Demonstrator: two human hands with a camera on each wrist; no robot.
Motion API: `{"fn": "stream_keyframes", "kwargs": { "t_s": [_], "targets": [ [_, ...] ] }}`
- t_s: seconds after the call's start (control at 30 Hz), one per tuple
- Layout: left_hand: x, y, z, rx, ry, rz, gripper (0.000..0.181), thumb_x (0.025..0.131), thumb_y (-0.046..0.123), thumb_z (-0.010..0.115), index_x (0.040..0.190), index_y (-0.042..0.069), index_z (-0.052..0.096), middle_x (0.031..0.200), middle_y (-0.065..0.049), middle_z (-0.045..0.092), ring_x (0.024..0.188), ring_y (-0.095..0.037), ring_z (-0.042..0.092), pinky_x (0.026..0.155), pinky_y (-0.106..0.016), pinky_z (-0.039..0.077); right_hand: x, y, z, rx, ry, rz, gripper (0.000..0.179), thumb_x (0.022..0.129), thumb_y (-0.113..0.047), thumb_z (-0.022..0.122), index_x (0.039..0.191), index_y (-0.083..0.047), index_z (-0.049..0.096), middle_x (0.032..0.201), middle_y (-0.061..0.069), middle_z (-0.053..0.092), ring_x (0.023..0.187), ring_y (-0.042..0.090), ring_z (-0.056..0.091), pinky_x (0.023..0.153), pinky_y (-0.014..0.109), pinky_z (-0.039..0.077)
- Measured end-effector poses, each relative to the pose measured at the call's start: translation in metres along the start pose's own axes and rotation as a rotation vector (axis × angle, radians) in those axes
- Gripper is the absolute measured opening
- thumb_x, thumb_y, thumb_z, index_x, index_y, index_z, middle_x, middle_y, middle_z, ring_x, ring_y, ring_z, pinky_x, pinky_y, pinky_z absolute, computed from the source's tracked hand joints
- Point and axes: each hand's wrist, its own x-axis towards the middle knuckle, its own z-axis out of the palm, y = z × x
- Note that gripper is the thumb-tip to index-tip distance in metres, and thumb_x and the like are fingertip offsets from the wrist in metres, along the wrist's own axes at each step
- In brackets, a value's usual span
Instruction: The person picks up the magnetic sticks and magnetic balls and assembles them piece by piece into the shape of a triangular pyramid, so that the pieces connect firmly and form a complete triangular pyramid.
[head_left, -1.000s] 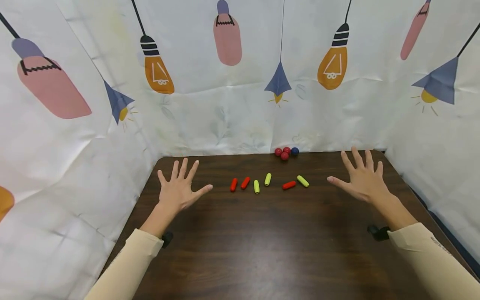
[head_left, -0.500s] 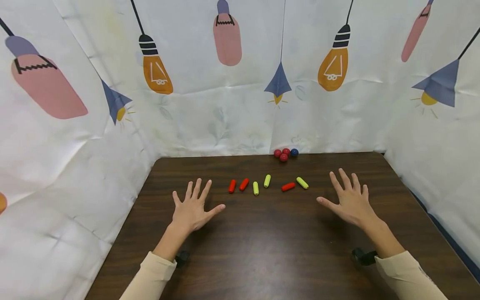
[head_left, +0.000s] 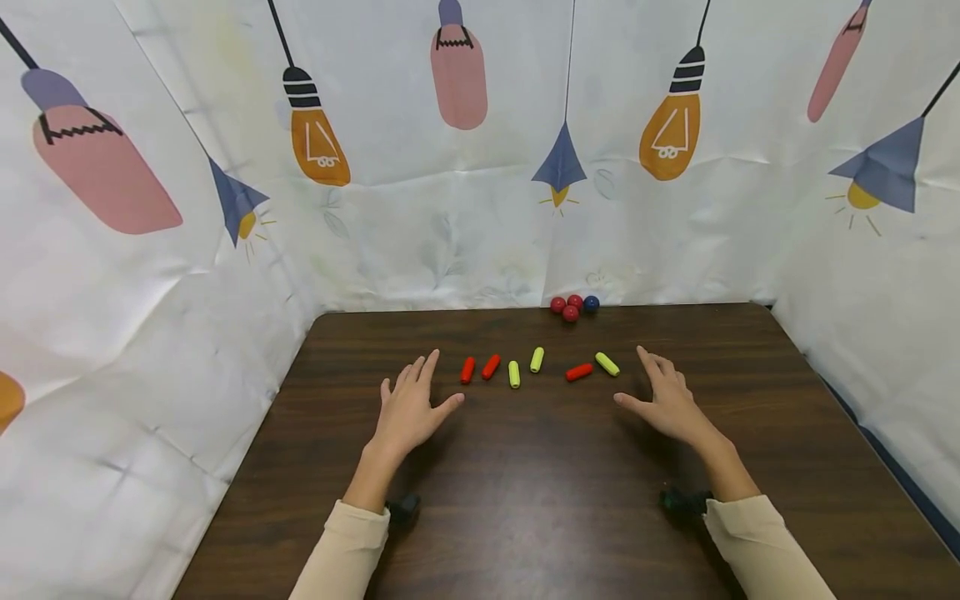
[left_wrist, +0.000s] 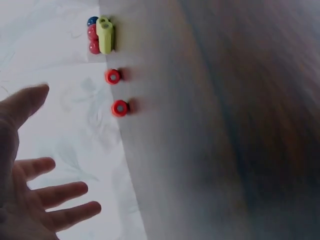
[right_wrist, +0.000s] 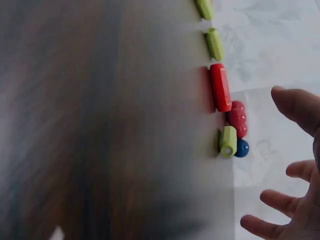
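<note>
My left hand (head_left: 411, 414) is held over the table, fingers extended and thumb apart, holding nothing. To its right lie two red ridged cylinders (head_left: 467, 370), whose round end holes show in the left wrist view. Two yellow-green cylinders (head_left: 513, 374) are near the middle. A third red cylinder (head_left: 579, 372) lies on its side beside a third yellow-green cylinder (head_left: 607, 364). Just right of that one, my right hand (head_left: 670, 406) is also raised with fingers extended and nothing in it. Behind the cylinders, three red balls (head_left: 571, 313) and a dark blue ball (head_left: 591, 303) sit clustered.
The dark wood-grain table (head_left: 525, 475) meets a white curtain (head_left: 420, 242) printed with lamps and bulbs along its back edge. More of this curtain hangs at the left and right. A dark band with a small device (head_left: 682, 500) is at the right wrist.
Both hands have come inward toward each other and lower, closer to the cylinders. Their spread fingers have drawn nearer together. The cylinders and balls have stayed in place.
</note>
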Motion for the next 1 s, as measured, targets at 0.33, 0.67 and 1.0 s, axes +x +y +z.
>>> {"fn": "stream_keyframes", "kwargs": {
  "t_s": [0.33, 0.67, 1.0],
  "targets": [
    [0.038, 0.012, 0.011, -0.317, 0.081, -0.018, 0.068, 0.096, 0.038, 0.071, 0.154, 0.015, 0.044, 0.145, -0.018, 0.057, 0.133, -0.041, 0.053, 0.111, -0.065, 0.035, 0.035, 0.013, 0.006, 0.252, -0.053, 0.063, 0.093, 0.100, -0.045, 0.064, 0.164, -0.007, 0.009, 0.151, 0.032, 0.032, 0.127, 0.055, 0.048, 0.097, 0.064, 0.047],
    [0.068, 0.004, 0.027, -0.381, 0.029, -0.102, 0.053, 0.094, 0.023, 0.074, 0.142, 0.010, 0.057, 0.122, -0.017, 0.066, 0.107, -0.032, 0.060, 0.090, -0.047, 0.051, 0.060, 0.019, 0.006, 0.273, -0.138, 0.065, 0.088, 0.101, -0.036, 0.064, 0.164, -0.006, 0.010, 0.145, 0.031, 0.042, 0.126, 0.050, 0.051, 0.097, 0.057, 0.049],
    [0.079, 0.004, 0.036, -0.307, -0.070, -0.194, 0.049, 0.088, 0.028, 0.081, 0.132, 0.013, 0.064, 0.104, -0.010, 0.069, 0.090, -0.028, 0.062, 0.086, -0.045, 0.049, 0.093, 0.019, 0.002, 0.326, -0.147, 0.080, 0.077, 0.103, -0.032, 0.062, 0.163, -0.009, 0.021, 0.142, 0.030, 0.048, 0.128, 0.044, 0.049, 0.098, 0.054, 0.047]
  ]
}}
